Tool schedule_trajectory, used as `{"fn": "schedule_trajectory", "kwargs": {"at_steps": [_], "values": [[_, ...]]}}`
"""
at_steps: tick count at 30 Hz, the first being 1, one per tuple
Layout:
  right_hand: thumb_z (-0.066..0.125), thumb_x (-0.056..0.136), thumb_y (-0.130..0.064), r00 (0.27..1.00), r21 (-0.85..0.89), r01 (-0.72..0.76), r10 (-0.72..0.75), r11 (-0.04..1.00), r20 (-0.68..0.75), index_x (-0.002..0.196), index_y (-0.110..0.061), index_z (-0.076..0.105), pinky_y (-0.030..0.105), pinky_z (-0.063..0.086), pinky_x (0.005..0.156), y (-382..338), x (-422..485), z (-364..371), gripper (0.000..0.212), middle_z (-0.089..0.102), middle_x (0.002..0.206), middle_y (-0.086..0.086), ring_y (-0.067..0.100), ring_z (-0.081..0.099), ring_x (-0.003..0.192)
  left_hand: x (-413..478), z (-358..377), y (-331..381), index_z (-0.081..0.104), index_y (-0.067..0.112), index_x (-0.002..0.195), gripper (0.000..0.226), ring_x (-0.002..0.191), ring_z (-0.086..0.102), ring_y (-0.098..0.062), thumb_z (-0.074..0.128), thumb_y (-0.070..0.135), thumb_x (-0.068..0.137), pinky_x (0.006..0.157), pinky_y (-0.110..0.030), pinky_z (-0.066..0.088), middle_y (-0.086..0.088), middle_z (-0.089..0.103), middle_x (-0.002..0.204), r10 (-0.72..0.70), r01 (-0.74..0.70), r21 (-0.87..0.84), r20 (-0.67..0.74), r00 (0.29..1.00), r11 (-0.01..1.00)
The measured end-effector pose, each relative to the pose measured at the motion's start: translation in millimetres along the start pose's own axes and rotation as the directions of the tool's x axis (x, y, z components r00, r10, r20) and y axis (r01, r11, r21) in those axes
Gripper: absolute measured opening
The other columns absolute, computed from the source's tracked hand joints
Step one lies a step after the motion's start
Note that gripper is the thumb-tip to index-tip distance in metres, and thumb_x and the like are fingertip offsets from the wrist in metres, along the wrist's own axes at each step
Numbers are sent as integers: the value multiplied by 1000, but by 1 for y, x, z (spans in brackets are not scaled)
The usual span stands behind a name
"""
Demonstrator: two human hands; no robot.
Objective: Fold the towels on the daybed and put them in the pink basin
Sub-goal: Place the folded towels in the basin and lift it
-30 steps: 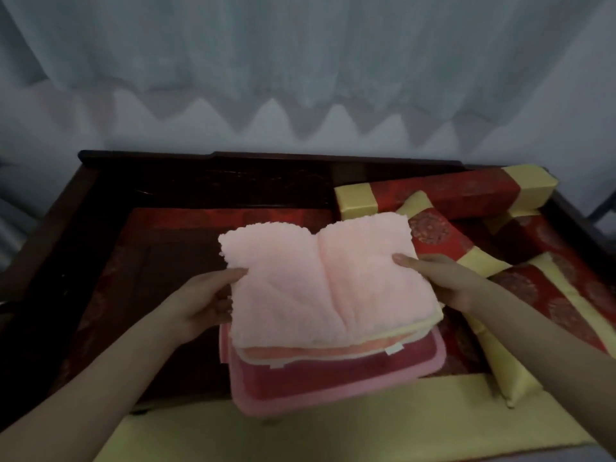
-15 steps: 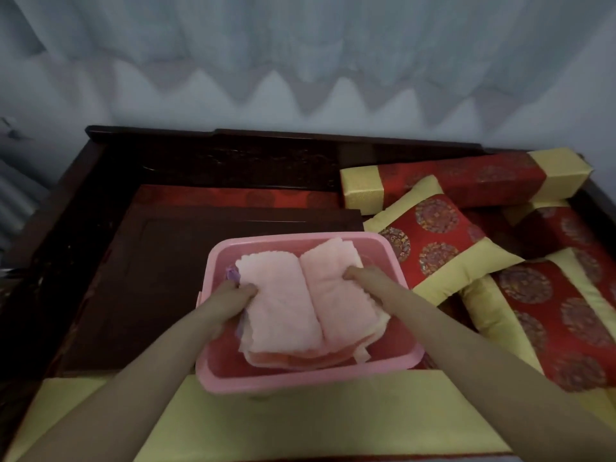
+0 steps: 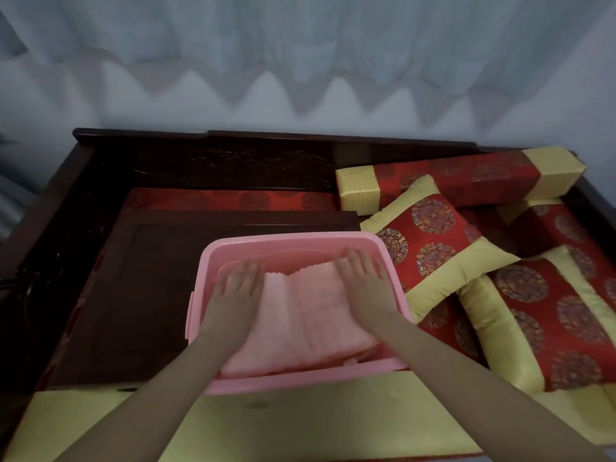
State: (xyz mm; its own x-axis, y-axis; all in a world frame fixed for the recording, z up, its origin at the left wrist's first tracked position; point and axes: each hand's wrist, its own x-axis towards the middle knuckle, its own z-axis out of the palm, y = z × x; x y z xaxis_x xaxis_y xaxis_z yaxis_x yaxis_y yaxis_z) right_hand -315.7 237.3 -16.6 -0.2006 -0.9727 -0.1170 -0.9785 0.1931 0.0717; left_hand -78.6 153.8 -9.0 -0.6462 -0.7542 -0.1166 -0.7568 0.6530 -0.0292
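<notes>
Your hands are no longer gripping the towel's sides as they were half a second ago; both are now lying flat on top of it. Your left hand (image 3: pixel 238 290) is pressing palm-down on the left part of the folded pink towel (image 3: pixel 310 318), its fingers (image 3: pixel 248 273) straight and slightly spread, reaching toward the far wall of the pink basin (image 3: pixel 300 239). Your right hand (image 3: pixel 365 283) is pressing the towel's right part, fingers (image 3: pixel 355 263) straight and close together, gripping nothing. The towel is lying inside the basin, filling most of it, with more folded layers showing beneath at the near rim. A dark wooden board (image 3: pixel 140 288) is showing left of the basin, a yellow mat edge (image 3: pixel 300 421) in front, and red-and-yellow cushions (image 3: pixel 433 238) just to its right.
</notes>
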Motion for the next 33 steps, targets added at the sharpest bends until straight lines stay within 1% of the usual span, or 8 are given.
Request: {"fn": "schedule_trajectory", "kwargs": {"at_steps": [3,6,13,19,22,26,29,33], "values": [[45,91,-30,969,-67,207,-195,976,149,152,-22,7,55,4,118,4,-6,4,72,5,160,12,32,3,147,-9,4,2,0,8,151,76,149,1,-24,32,47,94,118,-50,3,-9,-2,161,86,-104,73,213,973,992],[31,93,-54,924,-102,138,-91,985,371,150,-22,-13,54,-3,118,9,-9,18,78,-19,158,12,37,-13,145,-13,13,-5,-21,9,145,106,146,-19,-25,22,80,79,116,-57,-8,-5,-30,148,42,-96,150,328,944,984],[24,95,-55,925,-164,83,-15,983,381,139,-23,-32,49,-11,117,8,-15,35,78,-35,141,22,45,-16,142,-12,36,-12,-22,10,145,105,145,-22,-26,26,77,81,110,-52,-23,-12,-24,156,58,-139,233,326,944,963],[42,93,-37,988,173,56,-80,983,130,142,-17,33,40,34,108,20,-21,0,53,32,150,11,30,34,136,-14,14,-16,25,6,148,82,146,20,-27,26,62,88,115,-50,-9,-13,25,156,155,-168,174,84,984,970],[46,87,-28,985,471,-14,94,882,-147,117,-15,60,36,46,86,40,-28,-19,35,59,115,5,24,55,106,-26,-2,-38,56,8,127,62,118,55,-34,35,47,85,105,-49,32,-13,59,128,-6,-33,-149,-256,967,988],[54,85,-18,922,589,-252,376,768,-96,107,-12,62,33,44,75,67,-23,-18,25,57,98,2,21,55,91,-34,-17,-71,48,2,130,50,110,52,-33,57,30,89,92,-42,43,-18,55,122,-505,391,-623,-6,863,677],[51,88,-26,873,616,-452,463,645,154,101,-10,59,32,44,73,73,-20,-17,22,59,95,4,21,55,85,-31,-21,-79,63,5,102,27,84,62,-26,59,29,88,79,-39,52,-11,67,97,-492,535,-717,302,816,448],[56,92,-22,730,796,-603,445,61,519,103,-4,65,41,47,80,73,-23,-24,22,61,92,11,24,54,84,-28,-22,-83,60,-3,97,28,84,63,-27,57,24,92,71,-39,56,-24,66,104,-364,617,-780,547,754,104]]}}
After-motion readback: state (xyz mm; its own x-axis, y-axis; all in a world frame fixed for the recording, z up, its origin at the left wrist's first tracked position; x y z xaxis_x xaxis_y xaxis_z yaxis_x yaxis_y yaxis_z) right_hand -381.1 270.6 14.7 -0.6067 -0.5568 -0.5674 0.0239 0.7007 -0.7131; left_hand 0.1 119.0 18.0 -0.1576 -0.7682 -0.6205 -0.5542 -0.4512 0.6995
